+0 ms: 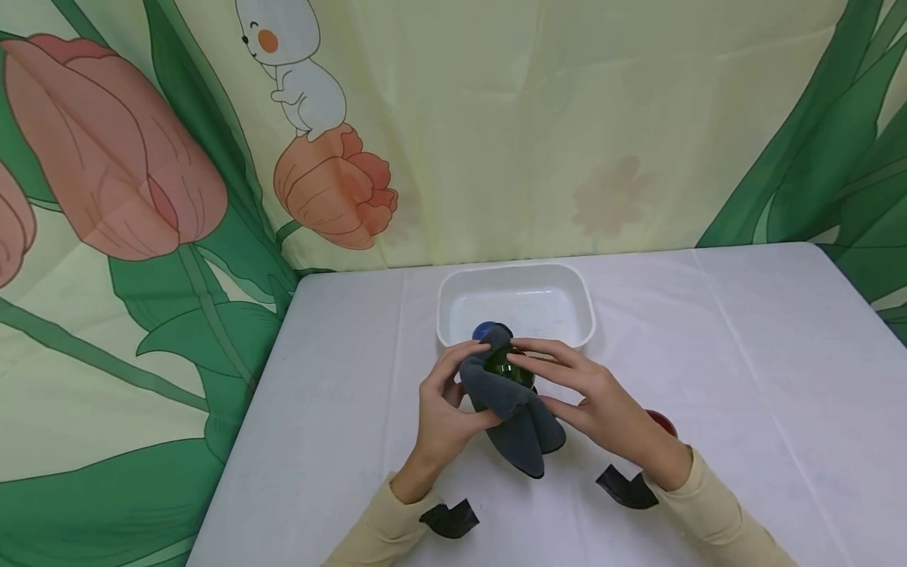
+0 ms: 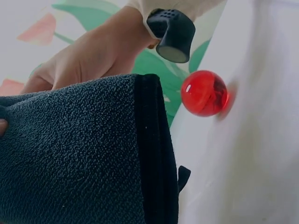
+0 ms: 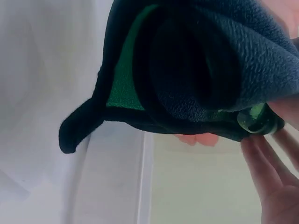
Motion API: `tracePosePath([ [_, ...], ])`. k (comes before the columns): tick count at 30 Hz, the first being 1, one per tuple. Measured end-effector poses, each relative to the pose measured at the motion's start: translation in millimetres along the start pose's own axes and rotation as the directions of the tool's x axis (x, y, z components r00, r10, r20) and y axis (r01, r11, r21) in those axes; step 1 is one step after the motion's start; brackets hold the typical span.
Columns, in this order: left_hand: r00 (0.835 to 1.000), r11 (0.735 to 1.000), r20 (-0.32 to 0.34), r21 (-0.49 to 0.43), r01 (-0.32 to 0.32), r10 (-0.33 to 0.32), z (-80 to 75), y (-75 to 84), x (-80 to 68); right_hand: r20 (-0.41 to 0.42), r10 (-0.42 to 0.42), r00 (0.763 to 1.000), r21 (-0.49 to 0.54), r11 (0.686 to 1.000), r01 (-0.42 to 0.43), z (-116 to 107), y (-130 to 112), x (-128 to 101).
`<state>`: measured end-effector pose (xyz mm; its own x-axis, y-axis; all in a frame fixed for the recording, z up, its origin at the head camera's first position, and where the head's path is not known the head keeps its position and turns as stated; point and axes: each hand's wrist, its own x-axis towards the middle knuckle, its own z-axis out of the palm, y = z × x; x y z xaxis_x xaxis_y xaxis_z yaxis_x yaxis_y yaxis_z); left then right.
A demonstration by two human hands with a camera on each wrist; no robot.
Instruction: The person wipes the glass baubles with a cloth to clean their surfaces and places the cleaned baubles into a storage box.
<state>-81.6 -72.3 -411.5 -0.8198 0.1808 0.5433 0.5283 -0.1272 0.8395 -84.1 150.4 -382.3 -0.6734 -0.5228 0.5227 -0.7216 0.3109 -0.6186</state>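
My left hand point(image 1: 446, 402) grips a dark blue-grey terry cloth point(image 1: 513, 417), which hangs in folds below the fingers. In the left wrist view the cloth point(image 2: 79, 149) fills the lower left with its dark bound edge. A green transparent ball point(image 1: 506, 368) sits in the cloth's upper fold. My right hand point(image 1: 591, 390) holds this ball, fingertips on its upper side and thumb lower by the cloth. The right wrist view shows the green ball point(image 3: 257, 119) at the fingertips, partly covered by cloth.
A white tray point(image 1: 581, 287) stands behind the hands. A blue ball point(image 1: 484, 330) shows just beyond the cloth, overlapping the tray's front. Beside my right wrist a red transparent ball point(image 2: 204, 93) rests on the white-covered table point(image 1: 340, 394). A printed curtain point(image 1: 496, 157) hangs behind.
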Motion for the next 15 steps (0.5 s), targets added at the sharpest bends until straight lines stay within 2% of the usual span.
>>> tracePosePath([
  [10,0.999,1.000,0.022,0.015,0.027,-0.028,0.9,0.3,-0.3,-0.024,-0.046,0.999,-0.038,0.998,0.045,1.8,-2.5,1.6],
  [13,0.998,0.999,0.040,0.015,0.046,-0.046,-1.1,0.7,-1.0,-0.047,-0.034,0.998,-0.005,0.999,0.034,2.4,-3.3,1.7],
  [15,0.997,0.998,0.055,0.019,0.055,-0.056,-2.7,1.0,-1.4,-0.054,0.013,0.998,0.055,0.998,-0.010,2.3,-3.4,0.9],
])
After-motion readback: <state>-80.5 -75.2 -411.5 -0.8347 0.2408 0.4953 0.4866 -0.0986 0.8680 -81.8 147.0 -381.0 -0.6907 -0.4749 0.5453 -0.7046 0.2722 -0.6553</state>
